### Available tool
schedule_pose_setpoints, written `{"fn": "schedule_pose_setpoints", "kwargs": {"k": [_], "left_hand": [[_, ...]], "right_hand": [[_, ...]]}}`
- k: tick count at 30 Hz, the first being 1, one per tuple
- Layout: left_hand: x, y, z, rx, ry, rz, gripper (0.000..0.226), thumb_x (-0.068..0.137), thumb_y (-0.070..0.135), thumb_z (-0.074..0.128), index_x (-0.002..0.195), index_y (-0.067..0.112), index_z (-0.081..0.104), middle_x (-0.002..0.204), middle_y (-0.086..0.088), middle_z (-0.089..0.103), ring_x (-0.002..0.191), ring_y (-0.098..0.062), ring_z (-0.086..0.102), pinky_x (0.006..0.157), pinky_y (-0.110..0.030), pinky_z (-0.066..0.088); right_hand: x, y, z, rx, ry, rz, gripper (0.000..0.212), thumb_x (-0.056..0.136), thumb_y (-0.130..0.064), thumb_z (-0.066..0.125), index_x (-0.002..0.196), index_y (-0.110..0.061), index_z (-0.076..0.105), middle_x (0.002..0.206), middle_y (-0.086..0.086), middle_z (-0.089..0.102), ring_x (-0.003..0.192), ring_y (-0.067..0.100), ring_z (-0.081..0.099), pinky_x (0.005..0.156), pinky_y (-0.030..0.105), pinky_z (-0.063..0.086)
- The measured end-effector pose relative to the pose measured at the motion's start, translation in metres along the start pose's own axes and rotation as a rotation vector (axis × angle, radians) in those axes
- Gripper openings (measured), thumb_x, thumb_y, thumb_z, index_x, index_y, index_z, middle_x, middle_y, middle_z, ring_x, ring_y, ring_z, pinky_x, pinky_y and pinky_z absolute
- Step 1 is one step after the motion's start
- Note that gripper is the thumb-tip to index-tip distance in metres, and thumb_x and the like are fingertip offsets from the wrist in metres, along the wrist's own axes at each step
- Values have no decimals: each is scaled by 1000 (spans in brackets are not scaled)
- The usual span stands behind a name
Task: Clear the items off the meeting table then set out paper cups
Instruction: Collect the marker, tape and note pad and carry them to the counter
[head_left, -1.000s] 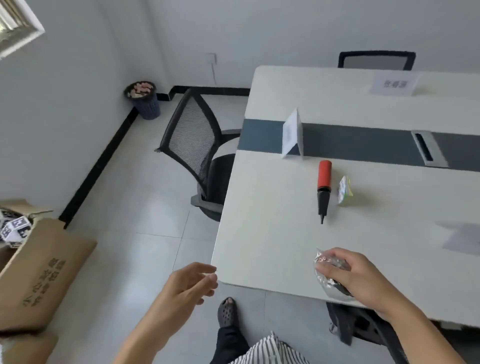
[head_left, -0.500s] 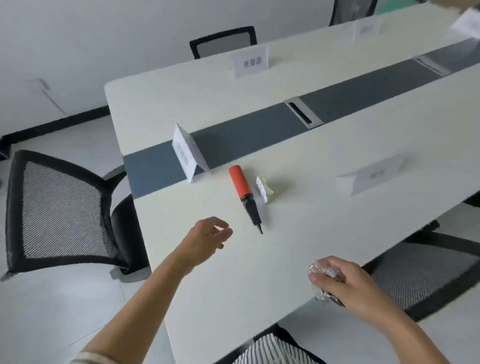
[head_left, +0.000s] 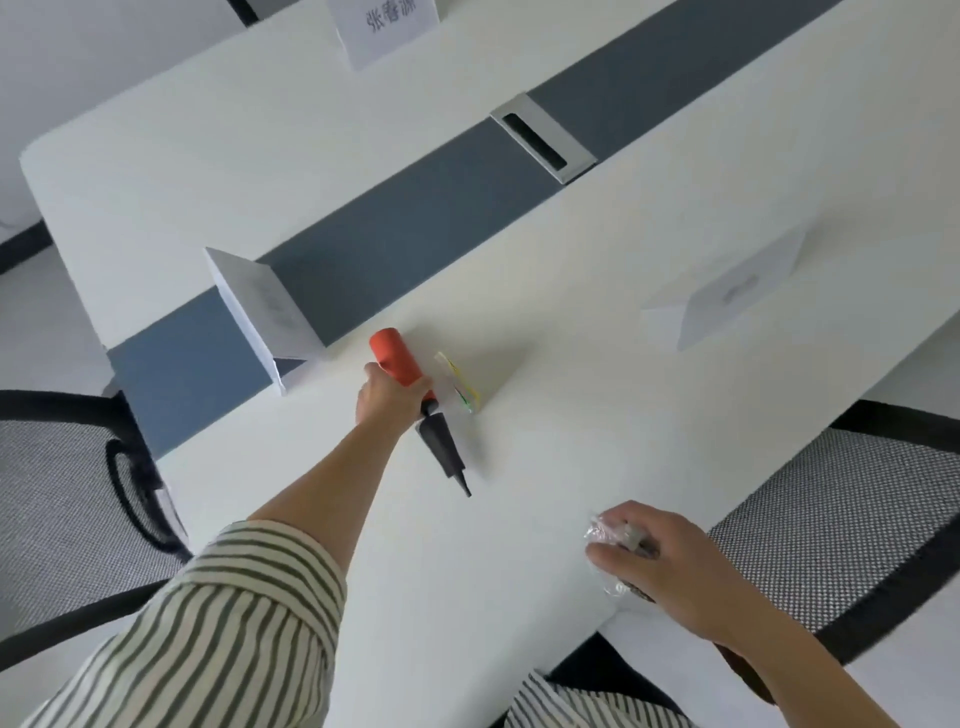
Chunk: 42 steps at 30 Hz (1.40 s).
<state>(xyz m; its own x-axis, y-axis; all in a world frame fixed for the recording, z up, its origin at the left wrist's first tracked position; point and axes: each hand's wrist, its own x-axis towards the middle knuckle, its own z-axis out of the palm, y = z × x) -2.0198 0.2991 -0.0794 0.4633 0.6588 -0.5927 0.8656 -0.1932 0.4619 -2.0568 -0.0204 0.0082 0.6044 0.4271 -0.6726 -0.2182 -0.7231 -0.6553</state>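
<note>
Head view: the left hand (head_left: 387, 399) curls around the red body of a red-and-black hand pump (head_left: 396, 357) on the white surface (head_left: 571, 431). The pump's black nozzle points toward the near edge. A small clear packet (head_left: 460, 391) sits just beside it, and a folded name card (head_left: 262, 312) stands near. At the near edge, the right hand (head_left: 662, 569) clutches crumpled clear plastic wrap (head_left: 597, 534).

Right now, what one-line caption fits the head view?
Left hand grips the red pump at the table while the right hand holds crinkled plastic wrap.
</note>
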Motion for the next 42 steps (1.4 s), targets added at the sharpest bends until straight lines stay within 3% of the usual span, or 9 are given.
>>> {"fn": "schedule_pose_setpoints", "kwargs": {"k": [8,12,14,18,22,26,30,39,42], "left_hand": [[6,-20,-13,-100,16,-107,36,74,25,68,103,9,52,79,-7,59,60,-20,57,58,-30,52],[-18,-46,-41,-256,-37,-108,35,71,13,66,103,5,53,75,-10,61,58,-24,60,55,-30,50],[-36,-61,-53,-301,-54,-118,33,72,10,64,102,5,52,75,-12,61,60,-25,63,56,-31,51],[-73,-91,-66,-352,-59,-150,25,75,6,64,98,4,53,76,-12,60,61,-26,64,53,-30,49],[-102,-116,-72,-414,-41,-185,24,77,5,64,97,-1,53,71,-12,58,58,-24,62,54,-31,49],[-120,-138,-73,-477,-39,-173,26,79,13,71,95,0,55,70,-12,57,53,-22,61,57,-35,51],[-129,-152,-76,-498,-34,-160,27,80,16,73,93,1,55,71,-11,56,53,-23,59,55,-32,52],[-147,-155,-109,-425,-88,-34,31,79,21,73,97,4,55,68,-9,57,57,-20,60,53,-27,49],[-156,-159,-128,-382,-98,49,31,79,21,74,95,4,54,65,-8,57,57,-20,60,53,-27,49]], "right_hand": [[48,-21,-17,71,1,53,51,82,-48,67,49,-13,53,48,-6,45,46,11,41,58,30,35],[84,-62,-14,-36,101,-77,6,82,-17,67,87,-17,68,91,-8,70,90,19,66,83,35,48],[103,-92,-10,-90,96,-188,23,82,-14,59,99,-28,66,103,-14,69,93,19,67,85,34,49],[149,-140,10,-520,197,-257,21,87,-42,53,95,-28,65,88,-5,69,88,24,63,73,31,45],[184,-163,32,-919,175,-191,69,68,-83,48,88,-17,56,78,0,58,82,27,59,69,32,37],[206,-154,50,-1042,108,-142,58,70,-75,51,73,-18,52,67,-3,51,75,26,55,66,31,34],[214,-133,56,-971,90,-102,24,81,-36,50,84,-13,53,66,-1,51,73,27,55,56,28,28],[157,-110,49,-466,157,-89,38,82,-37,58,57,-12,44,56,2,47,60,26,45,56,30,33],[106,-109,53,-178,143,-138,39,77,-39,58,73,0,64,60,10,56,62,19,46,61,31,37]]}}
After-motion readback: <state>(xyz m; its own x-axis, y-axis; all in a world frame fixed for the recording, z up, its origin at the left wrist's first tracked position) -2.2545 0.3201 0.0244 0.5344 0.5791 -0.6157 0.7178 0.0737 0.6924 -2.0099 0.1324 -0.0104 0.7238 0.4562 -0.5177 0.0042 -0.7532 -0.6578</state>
